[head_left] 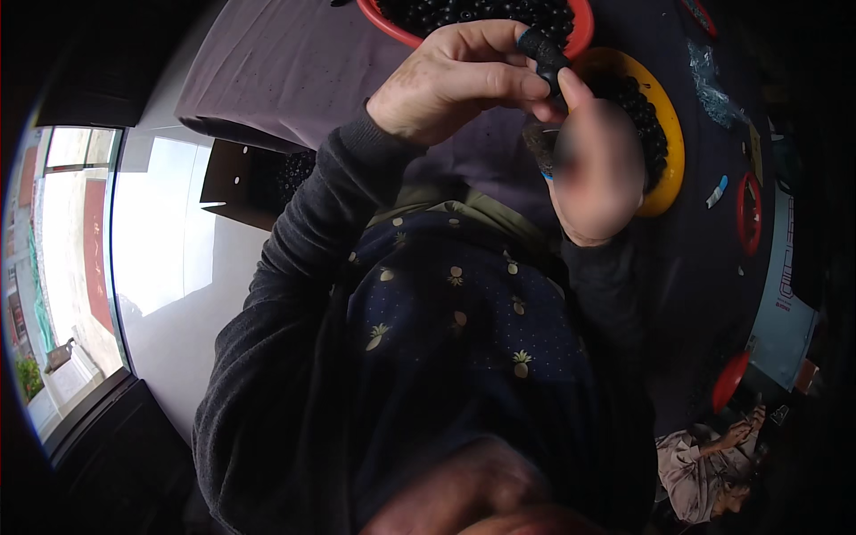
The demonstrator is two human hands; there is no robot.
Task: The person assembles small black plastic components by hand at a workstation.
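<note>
My left hand point(450, 85) reaches over the purple tablecloth point(299, 67), its thumb and fingers drawn together in a pinch. A dark cover point(542, 52) wraps one of its fingertips. My right hand point(602, 174) meets it fingertip to fingertip, also closed, with its middle blurred and another dark wrap point(539, 147) on a finger. Whatever sits between the fingertips is hidden or too small to name. Just beyond my left hand stands a red bowl point(581, 20) full of small, round, shiny black pieces. Partly behind my right hand, a yellow bowl point(671, 134) holds more of them.
Below the table's left edge, an open cardboard box point(234, 183) contains similar black pieces. Crumpled clear plastic point(711, 85), a small white-and-blue item point(717, 192) and a red dish point(749, 214) lie to the right. Another person point(700, 477) is at the lower right, near a red container point(731, 382).
</note>
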